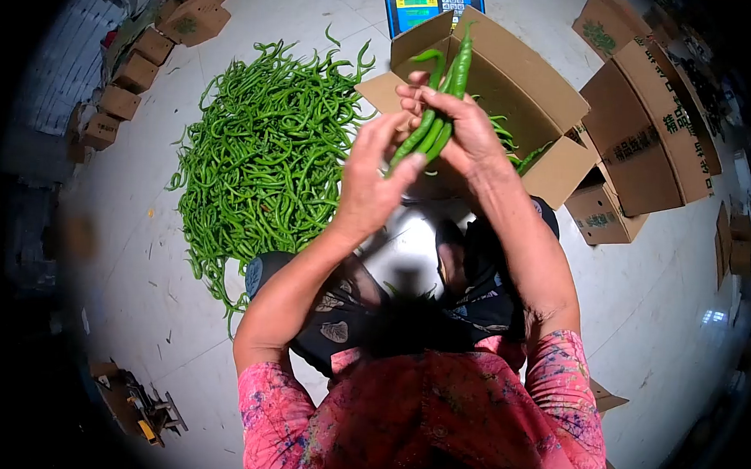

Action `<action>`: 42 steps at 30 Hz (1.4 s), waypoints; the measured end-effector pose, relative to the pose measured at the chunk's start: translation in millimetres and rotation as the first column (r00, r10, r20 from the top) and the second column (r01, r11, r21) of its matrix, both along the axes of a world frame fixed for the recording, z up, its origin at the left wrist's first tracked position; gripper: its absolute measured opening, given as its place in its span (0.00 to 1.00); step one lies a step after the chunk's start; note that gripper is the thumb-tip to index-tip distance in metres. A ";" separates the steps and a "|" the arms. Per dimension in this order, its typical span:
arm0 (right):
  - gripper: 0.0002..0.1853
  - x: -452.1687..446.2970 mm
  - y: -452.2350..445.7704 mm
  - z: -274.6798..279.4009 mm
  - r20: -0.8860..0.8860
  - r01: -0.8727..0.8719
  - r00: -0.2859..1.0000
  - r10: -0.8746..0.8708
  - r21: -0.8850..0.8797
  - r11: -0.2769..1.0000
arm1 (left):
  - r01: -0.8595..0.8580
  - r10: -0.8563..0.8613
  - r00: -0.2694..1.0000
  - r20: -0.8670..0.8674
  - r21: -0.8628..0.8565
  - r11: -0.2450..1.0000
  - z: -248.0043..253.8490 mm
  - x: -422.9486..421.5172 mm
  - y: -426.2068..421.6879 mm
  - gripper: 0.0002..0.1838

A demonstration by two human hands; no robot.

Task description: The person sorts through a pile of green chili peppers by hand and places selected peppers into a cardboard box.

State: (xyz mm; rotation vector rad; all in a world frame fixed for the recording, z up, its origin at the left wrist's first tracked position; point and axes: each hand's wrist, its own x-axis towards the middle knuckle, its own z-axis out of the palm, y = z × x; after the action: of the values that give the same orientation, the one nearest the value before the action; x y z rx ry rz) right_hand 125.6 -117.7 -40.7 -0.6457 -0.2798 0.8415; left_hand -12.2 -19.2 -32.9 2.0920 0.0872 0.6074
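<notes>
Several long green peppers (456, 77) are bunched between my hands, in front of an open cardboard box (517, 69). My right hand (460, 125) is wrapped round the bunch, with the thumb across it. My left hand (376, 172) touches the lower ends of the peppers, its fingers and thumb curved round them. More green peppers (525, 157) lie inside the box, partly hidden by my right hand. To the left, a large heap of green peppers (266, 154) spreads over the floor.
Behind the box stands a blue scale (419, 12) with a lit display. Cardboard boxes (640, 133) stand at the right, and a row of small boxes (135, 71) lines the upper left. A dark object with a yellow part (145, 417) lies at the lower left.
</notes>
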 end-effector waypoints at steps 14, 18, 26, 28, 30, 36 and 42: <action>0.24 38.1 -35.8 26.4 0.394 0.218 0.905 -0.163 -0.099 0.971 | -0.023 -0.151 0.955 -0.256 -0.570 0.821 1.2 -13.8 45.4 0.21; 0.21 68.5 -54.6 53.7 0.884 0.654 0.462 -0.069 -0.288 0.699 | -0.002 -0.151 0.956 -0.252 -0.519 0.855 4.4 -16.3 46.0 0.20; 0.29 103.8 -84.6 -44.3 0.719 0.696 0.216 0.661 -0.588 0.412 | -0.038 -0.069 0.979 -0.191 -0.506 0.862 23.8 -19.2 61.4 0.18; 0.29 94.6 -89.0 -45.1 0.658 0.659 0.238 0.715 -0.650 0.379 | -0.080 0.015 0.991 -0.130 -0.509 0.857 25.4 -22.0 82.7 0.18; 0.26 80.2 -80.6 -31.5 0.706 0.703 0.117 0.698 -0.556 0.444 | -0.128 0.108 0.992 -0.069 -0.586 0.800 26.8 -29.2 108.1 0.18; 0.20 -6.3 -34.6 51.5 0.757 0.468 0.083 0.648 -0.604 0.645 | -0.158 0.249 0.968 -0.033 -0.853 0.498 -9.8 -88.7 191.0 0.16; 0.21 -31.2 -8.0 -5.3 0.640 0.319 -0.126 0.758 -0.697 0.642 | -0.651 0.449 0.759 -0.471 -0.547 0.527 -148.0 -223.2 204.2 0.18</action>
State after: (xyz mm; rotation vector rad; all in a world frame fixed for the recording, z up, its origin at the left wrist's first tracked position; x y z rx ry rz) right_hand 94.3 -125.7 -46.0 -2.1189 -1.7062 0.6166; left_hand -235.4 185.0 -180.9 1.3450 1.0451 0.5290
